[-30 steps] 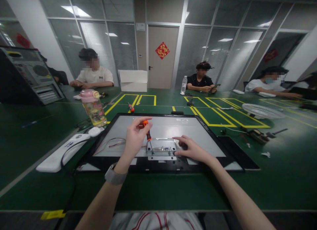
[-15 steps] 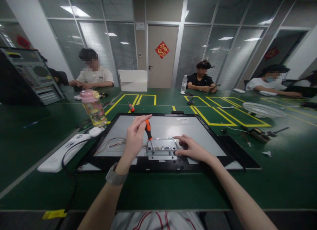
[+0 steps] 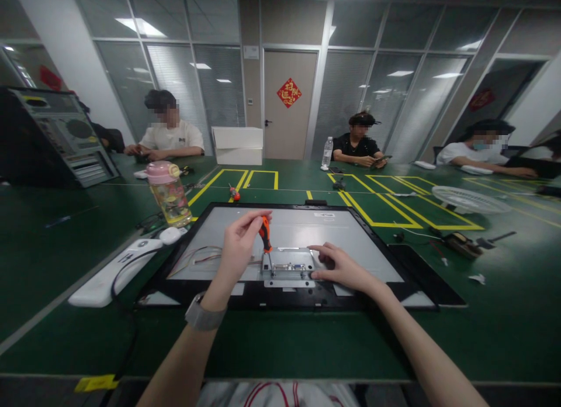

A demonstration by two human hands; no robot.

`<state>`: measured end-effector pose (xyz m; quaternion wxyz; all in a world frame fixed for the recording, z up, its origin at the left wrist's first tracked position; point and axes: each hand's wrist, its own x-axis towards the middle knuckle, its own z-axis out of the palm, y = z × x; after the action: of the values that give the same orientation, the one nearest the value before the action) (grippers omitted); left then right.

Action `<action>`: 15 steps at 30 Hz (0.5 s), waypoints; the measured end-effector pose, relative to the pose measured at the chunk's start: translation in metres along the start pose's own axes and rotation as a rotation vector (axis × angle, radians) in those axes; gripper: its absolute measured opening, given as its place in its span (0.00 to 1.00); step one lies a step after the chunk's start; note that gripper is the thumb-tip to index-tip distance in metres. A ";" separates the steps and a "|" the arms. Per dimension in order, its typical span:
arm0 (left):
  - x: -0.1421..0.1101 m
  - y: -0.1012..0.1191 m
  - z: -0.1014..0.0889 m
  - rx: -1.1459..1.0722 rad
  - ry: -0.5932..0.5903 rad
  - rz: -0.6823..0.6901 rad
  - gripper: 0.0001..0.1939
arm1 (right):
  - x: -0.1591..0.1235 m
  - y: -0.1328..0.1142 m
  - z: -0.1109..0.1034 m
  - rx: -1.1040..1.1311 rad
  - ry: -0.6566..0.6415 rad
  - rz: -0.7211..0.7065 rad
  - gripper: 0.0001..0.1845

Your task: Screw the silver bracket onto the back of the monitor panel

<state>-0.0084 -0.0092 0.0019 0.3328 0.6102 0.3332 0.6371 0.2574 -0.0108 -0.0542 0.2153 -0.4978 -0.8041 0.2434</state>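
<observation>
My left hand [image 3: 238,246] grips the orange-and-black handle of a screwdriver [image 3: 265,236] between thumb and fingers. The tool leans slightly, its thin shaft reaching down to the left front of a metal bracket [image 3: 288,259] with ports along its near side. Across the bracket's right end, my right hand [image 3: 344,268] holds on, index finger at the far edge and thumb at the near one. Under both hands lies a monitor panel [image 3: 302,228], grey back up with a black frame. Thin wires [image 3: 199,256] run over its left part. The screwdriver's tip is too small to make out.
Left of the panel are a white power strip [image 3: 116,272] with a black cable and a pink-lidded bottle [image 3: 169,193]. A black slab [image 3: 427,275] lies at the right. A small red tool [image 3: 235,193] sits beyond the panel. Several people sit around the green table [image 3: 504,319].
The fingers of my left hand have shifted around the screwdriver handle, and its top has moved slightly right. My right hand stays on the bracket. The camera view has tilted a little.
</observation>
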 end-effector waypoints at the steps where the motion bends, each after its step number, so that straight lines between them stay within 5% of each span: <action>1: 0.000 0.000 0.000 0.035 0.003 0.002 0.11 | 0.000 0.000 0.000 0.003 0.001 -0.002 0.33; 5: -0.002 0.003 0.003 0.211 0.052 0.106 0.10 | 0.000 0.001 0.000 0.009 0.002 -0.002 0.33; 10: -0.004 0.004 0.006 0.179 -0.022 0.121 0.12 | -0.001 0.001 0.000 -0.005 -0.002 0.011 0.33; 15: -0.007 0.002 0.007 0.403 0.109 0.240 0.08 | 0.000 -0.001 0.000 -0.014 -0.006 0.022 0.34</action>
<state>-0.0009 -0.0158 -0.0001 0.1076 0.6641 0.3960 0.6250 0.2571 -0.0115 -0.0533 0.2068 -0.5075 -0.8008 0.2417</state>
